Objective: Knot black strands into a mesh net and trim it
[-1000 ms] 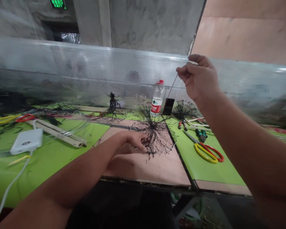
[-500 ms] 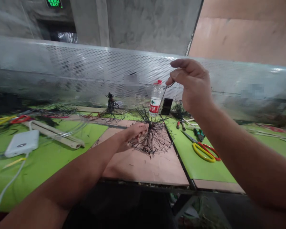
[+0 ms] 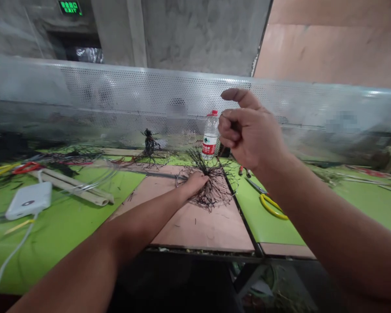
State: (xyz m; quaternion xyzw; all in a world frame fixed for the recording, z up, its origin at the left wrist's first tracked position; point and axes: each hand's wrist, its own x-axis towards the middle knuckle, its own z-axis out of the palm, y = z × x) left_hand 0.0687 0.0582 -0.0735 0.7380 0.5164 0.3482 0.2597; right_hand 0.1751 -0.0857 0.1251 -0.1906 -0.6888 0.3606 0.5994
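Left hand (image 3: pixel 197 183) grasping black wiry bundle (image 3: pixel 214 188); right hand (image 3: pixel 252 134) aloft, 1 o'clock, fingers curled, cannot tell if holding; bottle (image 3: pixel 209 140), 12 o'clock

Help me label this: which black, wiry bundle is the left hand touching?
The splayed black wiry bundle on the flat pinkish board, against the left hand; the upright black bundle farther back is untouched.

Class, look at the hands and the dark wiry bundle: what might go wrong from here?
1. The left hand is on the dark wiry bundle; its thin strands might bend or snag.
2. The scissors are partly hidden behind the right forearm, which might knock them if lowered.
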